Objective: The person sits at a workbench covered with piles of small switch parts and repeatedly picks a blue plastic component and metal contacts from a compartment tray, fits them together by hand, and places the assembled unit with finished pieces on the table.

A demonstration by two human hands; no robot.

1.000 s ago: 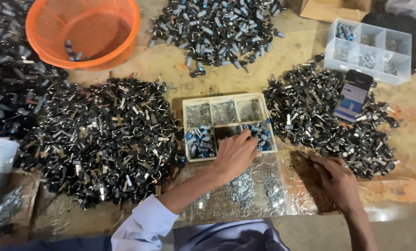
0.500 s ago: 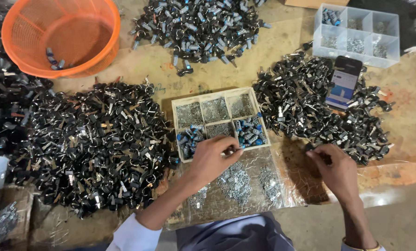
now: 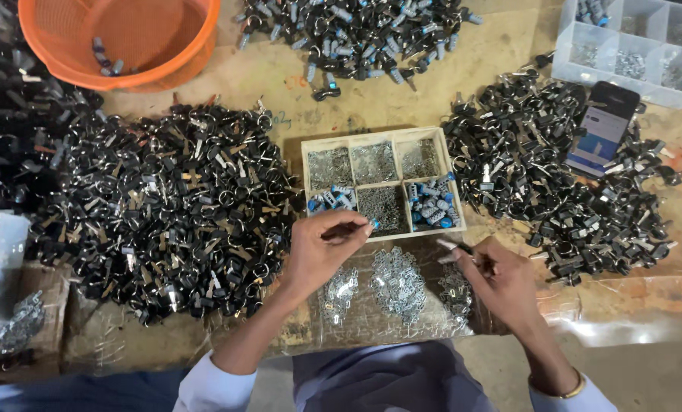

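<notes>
My left hand (image 3: 322, 252) hovers just below the wooden compartment tray (image 3: 449, 180), fingers pinched on a small blue-tipped part (image 3: 371, 223). My right hand (image 3: 500, 278) is to the right of it, over the clear plastic sheet (image 3: 585, 320), pinching a small light-coloured piece at its fingertips. The tray holds blue caps (image 3: 431, 204) and several kinds of small metal bits. Small silvery metal clips (image 3: 396, 276) lie in heaps on the plastic sheet between my hands.
Big piles of black-headed keys lie left (image 3: 165, 206) and right (image 3: 554, 168) of the tray; another pile with blue parts (image 3: 356, 30) is at the back. An orange basket (image 3: 120, 38), a clear divided box (image 3: 638, 46), a phone (image 3: 604, 128) and a cardboard box (image 3: 20, 320) surround them.
My left hand has lifted out of the tray's blue-cap compartment with a small part pinched. My right hand rose off the table and moved left toward it. The camera tilted closer.
</notes>
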